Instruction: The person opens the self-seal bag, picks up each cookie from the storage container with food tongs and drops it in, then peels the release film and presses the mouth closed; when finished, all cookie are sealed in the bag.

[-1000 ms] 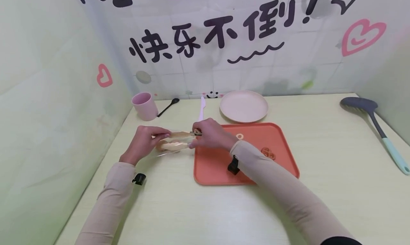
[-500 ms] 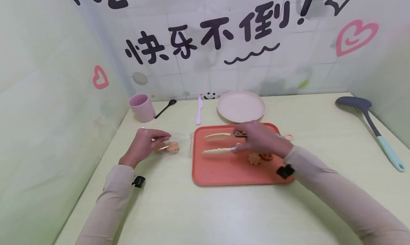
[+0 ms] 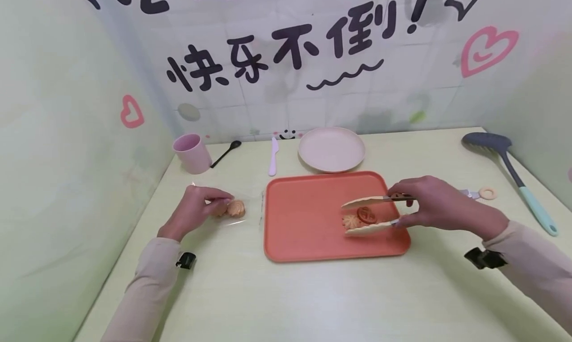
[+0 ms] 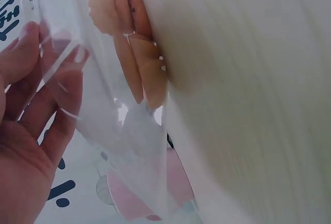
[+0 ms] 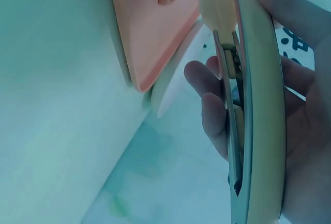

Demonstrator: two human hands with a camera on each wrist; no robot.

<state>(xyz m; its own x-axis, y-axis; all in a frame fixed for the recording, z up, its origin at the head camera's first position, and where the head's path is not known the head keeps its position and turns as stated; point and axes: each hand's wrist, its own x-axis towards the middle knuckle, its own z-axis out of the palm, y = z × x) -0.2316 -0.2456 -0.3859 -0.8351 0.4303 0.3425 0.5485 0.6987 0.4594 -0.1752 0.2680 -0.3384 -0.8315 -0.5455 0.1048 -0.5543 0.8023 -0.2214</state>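
My left hand (image 3: pixel 195 207) pinches the edge of a clear plastic bag (image 3: pixel 253 205). Inside the bag lie several tan cookies (image 3: pixel 235 209), which also show through the film in the left wrist view. My right hand (image 3: pixel 438 203) grips a pair of tongs (image 3: pixel 363 202) with cream tips, held over the right part of an orange tray (image 3: pixel 304 235). The tong arms are spread on both sides of a flower-shaped cookie (image 3: pixel 350 222) and a reddish-brown patterned cookie (image 3: pixel 367 214). Whether the tips touch either cookie, I cannot tell.
Behind the tray are a pale pink plate (image 3: pixel 331 151), a lilac knife (image 3: pixel 273 156), a black spoon (image 3: pixel 225 154) and a pink cup (image 3: pixel 193 154). A slotted turner (image 3: pixel 509 168) with a mint handle lies at the right. Walls border the table.
My right hand has drawn the tongs from the bag rightward over the tray, to the cookies there. A flower-shaped cookie now shows on the tray. My left hand has kept hold of the bag.
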